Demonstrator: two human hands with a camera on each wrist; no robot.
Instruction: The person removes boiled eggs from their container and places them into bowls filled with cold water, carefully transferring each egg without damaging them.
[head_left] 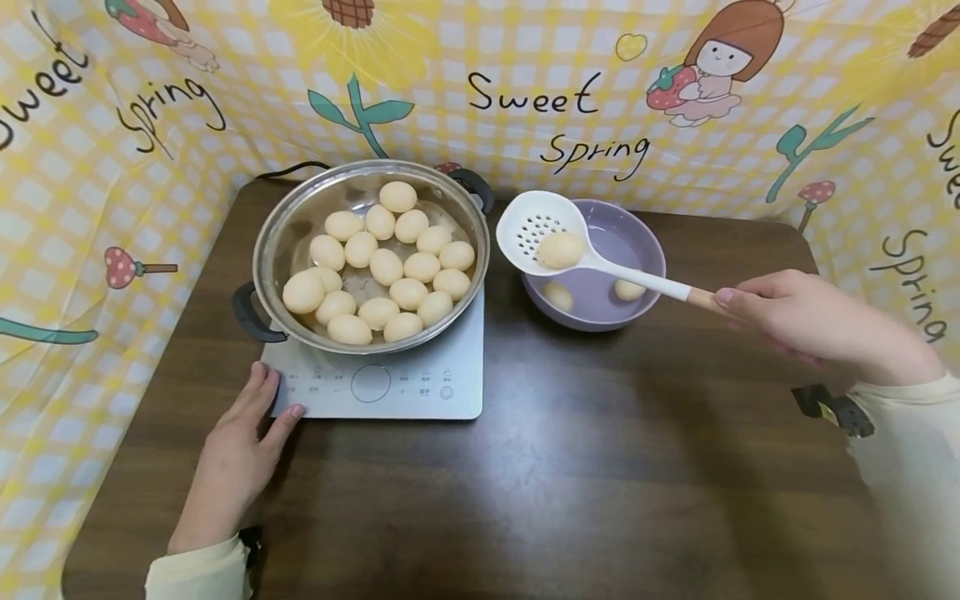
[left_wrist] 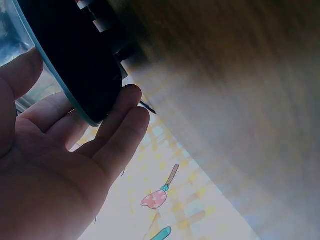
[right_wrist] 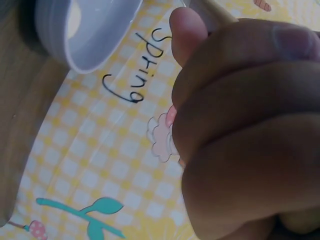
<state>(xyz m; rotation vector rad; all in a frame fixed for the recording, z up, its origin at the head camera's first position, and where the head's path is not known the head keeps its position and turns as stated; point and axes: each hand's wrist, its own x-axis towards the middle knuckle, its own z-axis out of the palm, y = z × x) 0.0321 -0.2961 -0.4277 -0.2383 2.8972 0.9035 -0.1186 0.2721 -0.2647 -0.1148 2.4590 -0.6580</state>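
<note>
My right hand [head_left: 795, 317] grips the wooden handle [head_left: 705, 300] of a white slotted spoon [head_left: 543, 208]. In the spoon's bowl lies one cream-coloured egg [head_left: 561, 250], held above the left part of a purple bowl [head_left: 651, 250]. Two more eggs sit inside that bowl, low on its left and right. In the right wrist view, the curled fingers [right_wrist: 240, 115] wrap the handle. My left hand [head_left: 243, 442] rests at the front left corner of a white induction cooker [head_left: 465, 400], fairly straight fingers along its side and thumb at its front edge. On it stands a steel pot [head_left: 270, 242] holding several eggs.
The pot has two black handles [head_left: 253, 315], one jutting out near my left hand. A black cord [head_left: 292, 169] runs behind the pot. A yellow checked cloth [head_left: 480, 42] stands around the back and sides of the dark wooden table [head_left: 525, 500].
</note>
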